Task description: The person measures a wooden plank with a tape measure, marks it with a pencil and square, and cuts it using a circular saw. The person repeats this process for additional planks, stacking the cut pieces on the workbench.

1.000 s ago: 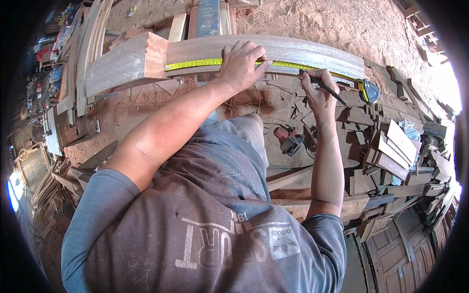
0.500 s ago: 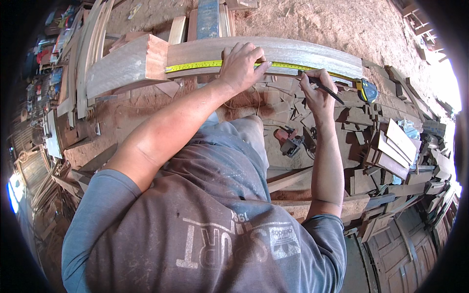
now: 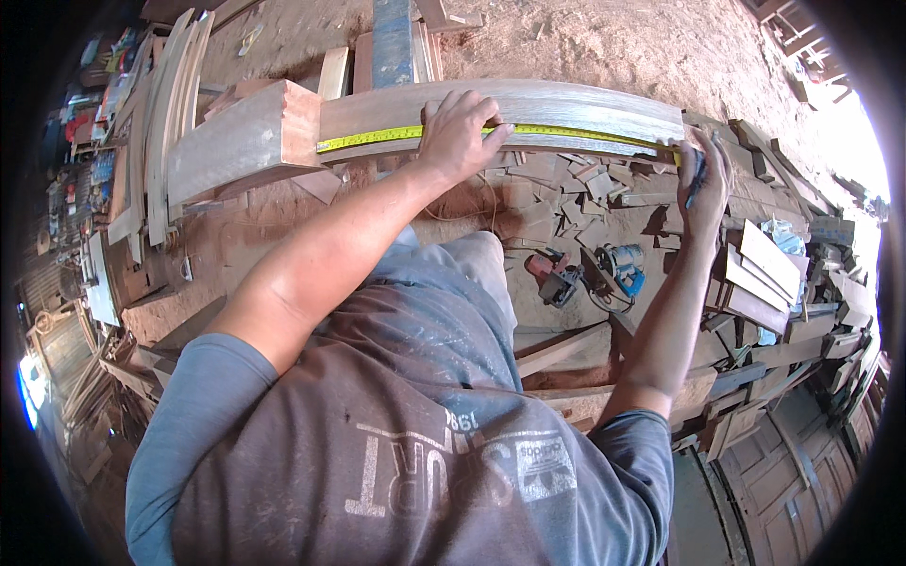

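Note:
A long wooden board (image 3: 566,102) lies across the upper middle, with the yellow blade of a tape measure (image 3: 377,140) stretched along its near edge. The blade's left end meets a thicker wooden piece (image 3: 231,141) that joins the board. My left hand (image 3: 460,134) is closed over the blade and the board's edge, fingers curled and thumb stretched to the right. At the board's right end my right hand (image 3: 706,184) wraps around the tape measure's dark blue case, which is mostly hidden by the fingers. Whether a pencil is also in that hand cannot be seen.
Below the board, a red and grey power tool (image 3: 555,277) and a blue power tool (image 3: 623,269) lie on the ground among wood scraps (image 3: 590,184). Stacked offcuts (image 3: 760,274) crowd the right. Long planks (image 3: 175,113) stand at the left. A blue-grey beam (image 3: 392,42) runs beyond the board.
My right hand has moved right, from holding a black pencil at the board's edge to gripping the tape measure's case. My left hand stays at nearly the same place on the blade.

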{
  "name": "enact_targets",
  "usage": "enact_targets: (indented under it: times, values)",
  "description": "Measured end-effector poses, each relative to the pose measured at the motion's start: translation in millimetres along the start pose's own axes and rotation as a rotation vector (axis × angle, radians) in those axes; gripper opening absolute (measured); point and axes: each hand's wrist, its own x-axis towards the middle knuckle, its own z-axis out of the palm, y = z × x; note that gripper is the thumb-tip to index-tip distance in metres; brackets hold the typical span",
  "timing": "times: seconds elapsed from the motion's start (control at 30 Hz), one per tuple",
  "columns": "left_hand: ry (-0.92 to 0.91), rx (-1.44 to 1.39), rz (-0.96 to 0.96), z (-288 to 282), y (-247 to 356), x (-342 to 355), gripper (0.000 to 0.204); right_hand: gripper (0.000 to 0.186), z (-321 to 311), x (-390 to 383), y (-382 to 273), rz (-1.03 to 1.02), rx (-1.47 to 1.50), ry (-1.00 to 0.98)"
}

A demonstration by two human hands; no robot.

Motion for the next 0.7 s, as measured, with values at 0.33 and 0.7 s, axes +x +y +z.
enact_targets:
  times: [0.33,0.7]
  values:
    - [-0.015,-0.014,-0.019,-0.1,0.5,2.3,0.026,0.042,5.8,-5.9,32.2,-0.158,0.036,-0.268]
    - [0.029,-0.014,0.009,9.4,-7.5,5.3,0.028,0.027,-0.9,-7.4,23.5,-0.171,0.053,-0.237]
